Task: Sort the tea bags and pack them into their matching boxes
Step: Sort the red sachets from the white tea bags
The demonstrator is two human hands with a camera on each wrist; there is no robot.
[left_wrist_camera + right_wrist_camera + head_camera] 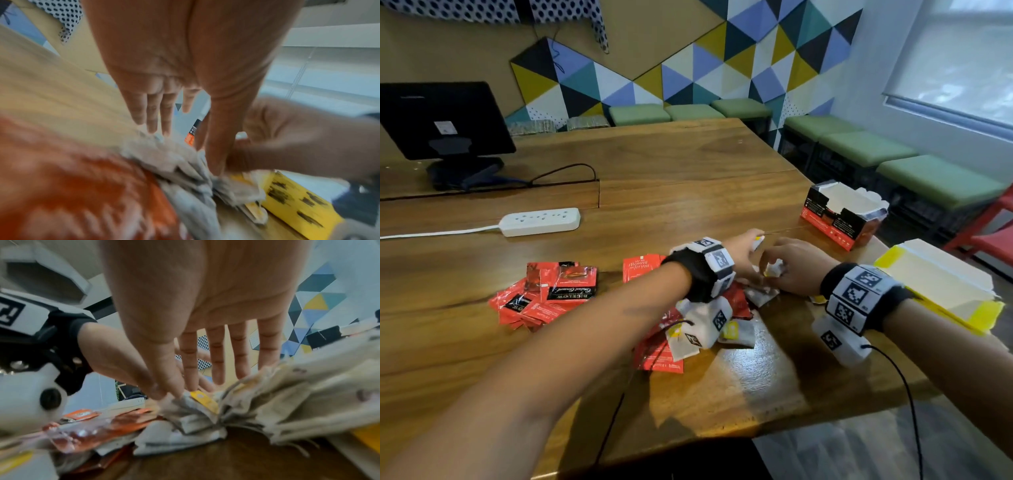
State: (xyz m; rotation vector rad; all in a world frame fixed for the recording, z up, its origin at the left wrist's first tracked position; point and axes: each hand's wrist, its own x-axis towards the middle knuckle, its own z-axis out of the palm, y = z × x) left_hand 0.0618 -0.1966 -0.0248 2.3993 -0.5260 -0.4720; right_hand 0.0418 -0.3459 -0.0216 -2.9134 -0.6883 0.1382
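wooden table [688, 164]: both hands' fingers pinch white tea bags [774, 269]; red sachets [544, 294], power strip [541, 221] nearby.

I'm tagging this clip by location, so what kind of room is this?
Probably an office break or meeting room: a long wooden table with a monitor and power strip, green-cushioned bench seats and a geometric painted wall.

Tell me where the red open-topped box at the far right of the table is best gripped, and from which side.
A judgement: take the red box across its two long side walls, just below the rim, coming from above. It stands upright on the table with its flaps open, nothing touching it, so a top-down grip clears the flaps. Both hands are busy in the tea bag pile.
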